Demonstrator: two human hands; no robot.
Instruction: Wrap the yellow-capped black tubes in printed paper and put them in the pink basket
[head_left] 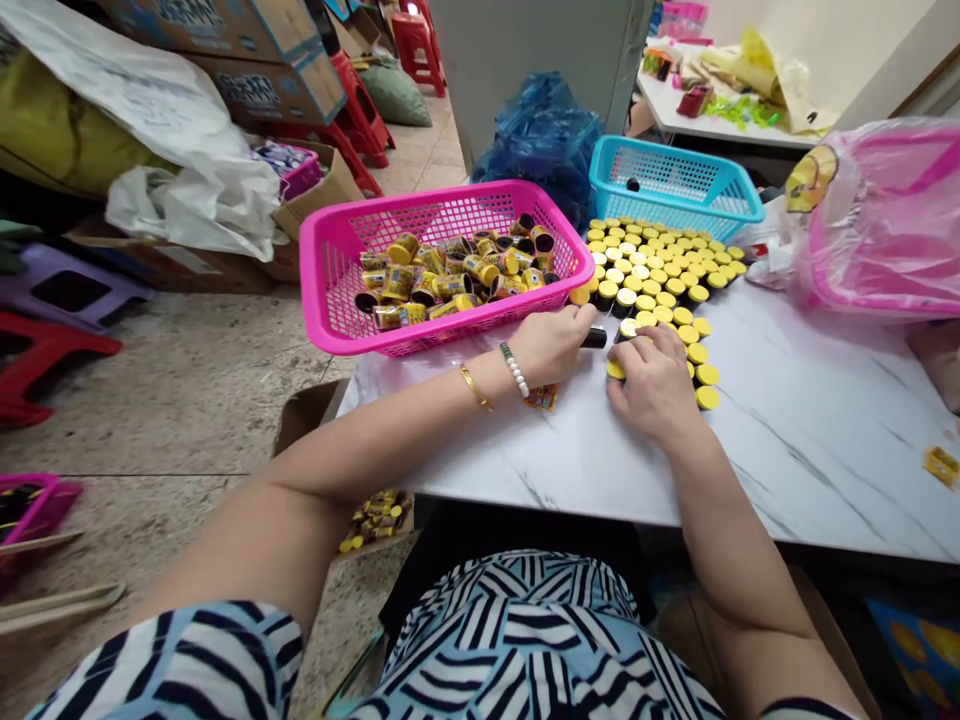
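My left hand (551,345), with a bead bracelet and a gold bangle at the wrist, is closed beside the pink basket's near right corner. A small black cylinder (595,338) lies on its side and sticks out from its fingers. My right hand (652,385) curls over the near edge of a block of small black jars with yellow lids (652,272). A yellow-lidded jar (616,369) shows between its thumb and fingers. Under the left wrist lies a small printed wrapper (543,397).
A pink basket (319,290) holds many jars with yellow labels, lying jumbled. Behind the block stand a blue basket (675,205) and a blue plastic bag (536,140). A plastic-covered pink basket (877,300) sits at right on the marbled table (810,450). Cartons (247,90) and stools fill the left.
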